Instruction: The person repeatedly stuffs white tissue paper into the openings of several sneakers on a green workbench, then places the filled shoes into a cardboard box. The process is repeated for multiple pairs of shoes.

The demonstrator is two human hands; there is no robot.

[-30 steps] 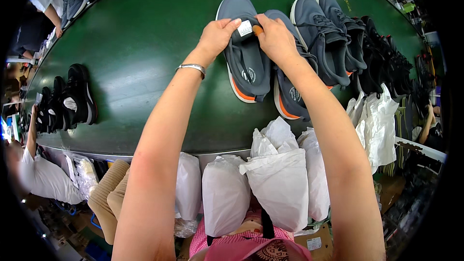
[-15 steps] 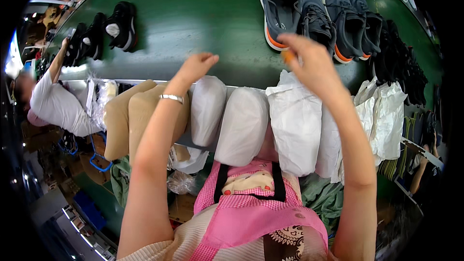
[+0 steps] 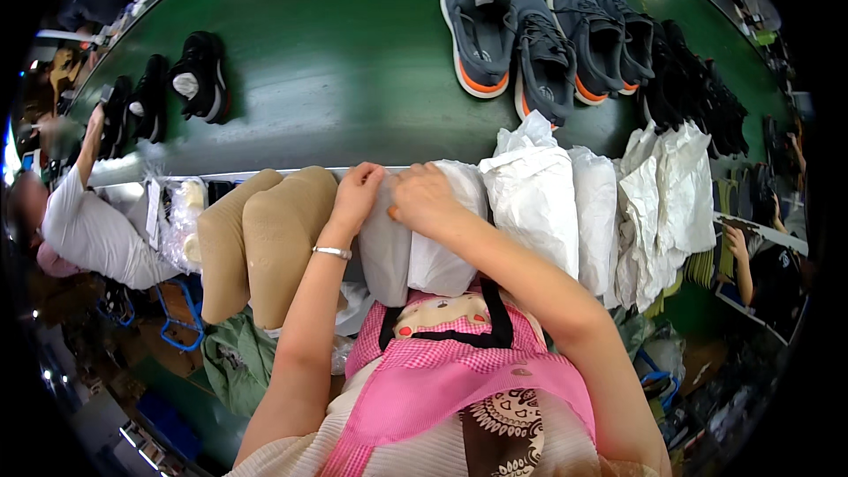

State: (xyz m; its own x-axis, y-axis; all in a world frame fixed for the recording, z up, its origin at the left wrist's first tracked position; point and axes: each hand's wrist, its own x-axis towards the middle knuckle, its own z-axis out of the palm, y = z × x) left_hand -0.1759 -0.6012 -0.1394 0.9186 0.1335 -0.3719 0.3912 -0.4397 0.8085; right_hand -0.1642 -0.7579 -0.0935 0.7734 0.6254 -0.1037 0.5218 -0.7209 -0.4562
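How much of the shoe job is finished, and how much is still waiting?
Looks done: grey shoes lie in a row on the green belt, one with a pale wad inside. In hand: the left hand and right hand are both on a white paper bundle at the belt's edge. Left: more white bundles hang alongside, and black shoes sit further along the belt.

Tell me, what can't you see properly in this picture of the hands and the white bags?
- Fingertips of the left hand and right hand: curled onto the white bags, head view; whether they pinch anything cannot be told.
- Contents of the white bags: covered by their own material.
- Black shoes at the right: dark and bent by the fisheye rim; cannot be counted.
- Co-worker at the left: squeezed at the rim, blurred.
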